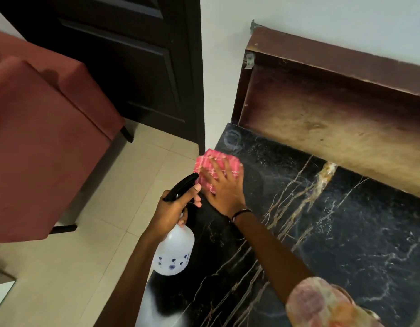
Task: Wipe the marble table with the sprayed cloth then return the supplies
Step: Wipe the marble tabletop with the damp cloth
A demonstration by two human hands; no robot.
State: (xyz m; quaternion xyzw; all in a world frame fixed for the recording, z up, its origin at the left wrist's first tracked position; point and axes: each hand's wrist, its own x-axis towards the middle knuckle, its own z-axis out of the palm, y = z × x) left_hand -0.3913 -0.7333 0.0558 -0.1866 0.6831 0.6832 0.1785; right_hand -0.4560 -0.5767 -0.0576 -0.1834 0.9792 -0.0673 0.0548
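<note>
A black marble table point(334, 232) with gold and white veins fills the lower right. A pink ribbed cloth point(230, 165) lies on its far left corner. My right hand point(224, 187) presses flat on the cloth with fingers spread. My left hand point(173, 208) grips the neck of a white spray bottle point(174, 252) with a black trigger head, held upright at the table's left edge, just left of the cloth. A faint ring mark shows on the marble beyond the cloth.
A brown wooden shelf panel point(334, 109) rises behind the table against the white wall. A red upholstered chair point(44, 142) stands at the left on the beige tiled floor point(86, 267). A dark door point(133, 67) is at the back.
</note>
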